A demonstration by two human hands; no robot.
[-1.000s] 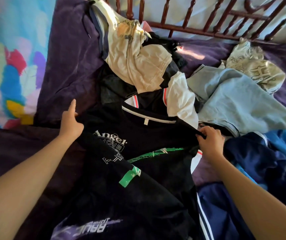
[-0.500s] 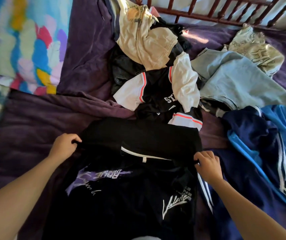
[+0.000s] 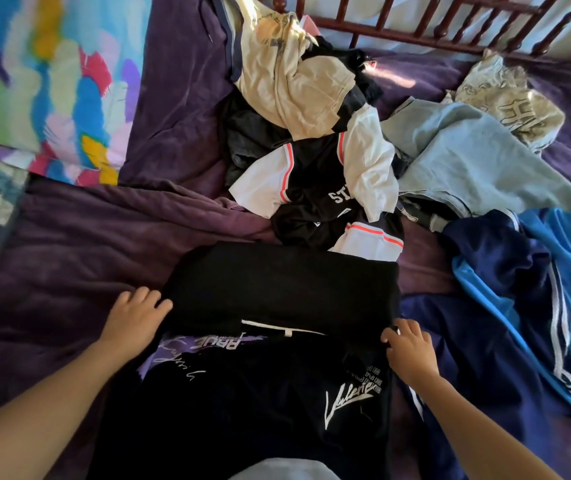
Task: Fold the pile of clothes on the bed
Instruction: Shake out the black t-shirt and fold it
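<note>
A black printed T-shirt (image 3: 277, 296) lies folded over on the purple bedspread (image 3: 69, 258) right in front of me, collar side down toward me. My left hand (image 3: 135, 317) rests at its left edge with fingers curled against the cloth. At the right edge, my right hand (image 3: 408, 348) pinches the fabric. Beyond the shirt lies the pile: a black and white top with orange stripes (image 3: 329, 181), a cream garment (image 3: 294, 84), a light blue garment (image 3: 478, 161) and a blue tracksuit jacket (image 3: 536, 282).
A colourful pillow (image 3: 45, 84) sits at the far left. A dark wooden headboard (image 3: 433, 26) runs along the back. A beige printed top (image 3: 512, 95) lies at the back right. Bare bedspread shows on the left.
The top half of the black shirt was folded down toward me. Both hands came back with it, and my left hand has loosened from a grip to resting at the edge.
</note>
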